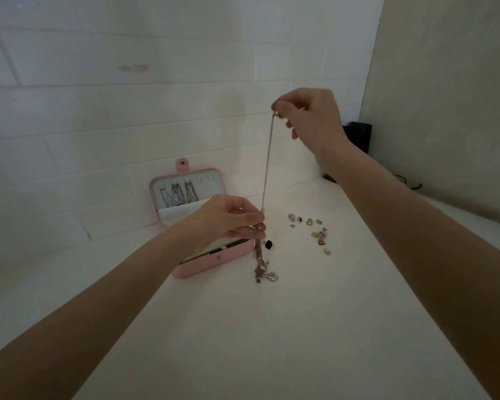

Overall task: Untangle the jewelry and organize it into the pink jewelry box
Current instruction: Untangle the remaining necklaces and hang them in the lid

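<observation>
A thin silver chain [267,163] hangs taut between my hands. My right hand [309,116] pinches its top end high above the table. My left hand [228,220] pinches it lower down, where a tangled clump of chains and pendants [261,264] dangles to the white table. The pink jewelry box [231,255] lies open behind my left hand, its lid [185,192] leaning on the wall with several silver necklaces hung inside. My left forearm hides much of the box's base.
Several small earrings and charms [312,229] lie scattered on the white table [272,342] right of the box. A small black piece [269,244] sits by the clump. A black device [358,135] with a cable stands in the back right corner by the wall.
</observation>
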